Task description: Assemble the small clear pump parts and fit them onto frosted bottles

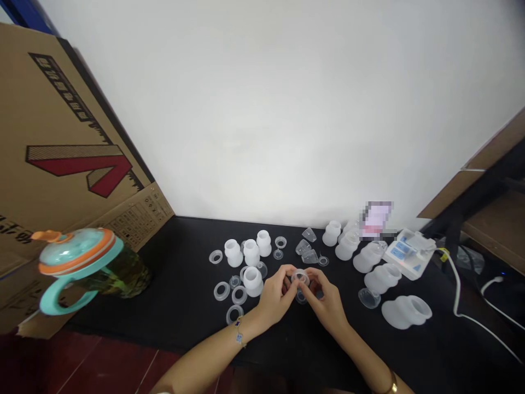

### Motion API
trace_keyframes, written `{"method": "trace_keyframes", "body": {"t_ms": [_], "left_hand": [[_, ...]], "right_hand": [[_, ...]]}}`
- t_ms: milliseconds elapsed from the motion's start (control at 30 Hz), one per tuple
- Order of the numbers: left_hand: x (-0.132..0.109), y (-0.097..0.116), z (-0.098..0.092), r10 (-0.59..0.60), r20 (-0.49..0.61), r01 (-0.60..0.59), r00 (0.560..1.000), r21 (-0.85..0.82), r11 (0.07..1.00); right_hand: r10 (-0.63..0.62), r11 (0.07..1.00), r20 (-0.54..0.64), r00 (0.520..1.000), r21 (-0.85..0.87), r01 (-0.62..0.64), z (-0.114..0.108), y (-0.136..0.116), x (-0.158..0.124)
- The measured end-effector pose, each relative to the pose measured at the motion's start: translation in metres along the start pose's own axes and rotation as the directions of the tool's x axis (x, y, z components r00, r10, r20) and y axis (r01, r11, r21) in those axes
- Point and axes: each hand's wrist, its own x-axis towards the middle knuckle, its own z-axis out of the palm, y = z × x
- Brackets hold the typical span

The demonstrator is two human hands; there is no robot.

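My left hand (277,293) and my right hand (327,301) meet over the black table, fingers closed on a translucent ring (301,277) between them. Just under the ring a small clear part (301,297) shows, mostly hidden by my fingers. Left of my left hand stands a white bottle (252,282), with loose clear rings (239,295) around it. Ahead of my hands lie several clear cone-shaped cups (304,247) and a small clear piece with a round flange (323,261).
More white bottles (251,253) stand at the back left, and others (382,278) sit or lie on the right. A white box (409,253) with a cable (457,284) is beyond them. A teal-lidded jug (115,271) and cardboard box (74,153) occupy the left; a wall (287,109) rises behind.
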Motion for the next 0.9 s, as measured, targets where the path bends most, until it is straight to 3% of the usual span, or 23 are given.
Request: {"method": "trace_keyframes", "body": {"t_ms": [200,500,900], "left_hand": [[0.0000,0.0033,-0.0015,0.009,0.011,-0.008,1.000,-0.026,1.000],[0.0036,0.0010,0.0003,-0.080,0.011,0.080,0.997,-0.113,0.990],[0.0050,0.0041,-0.0005,-0.112,0.020,0.114,0.993,-0.123,0.986]], "right_hand": [[-0.049,0.998,0.018,0.999,-0.028,0.049,-0.0015,-0.0046,-0.0005],[-0.105,0.991,0.024,0.994,-0.076,0.107,0.0014,0.0018,0.0003],[-0.095,0.991,0.045,0.994,-0.093,0.099,0.0016,0.0015,-0.0008]]}}
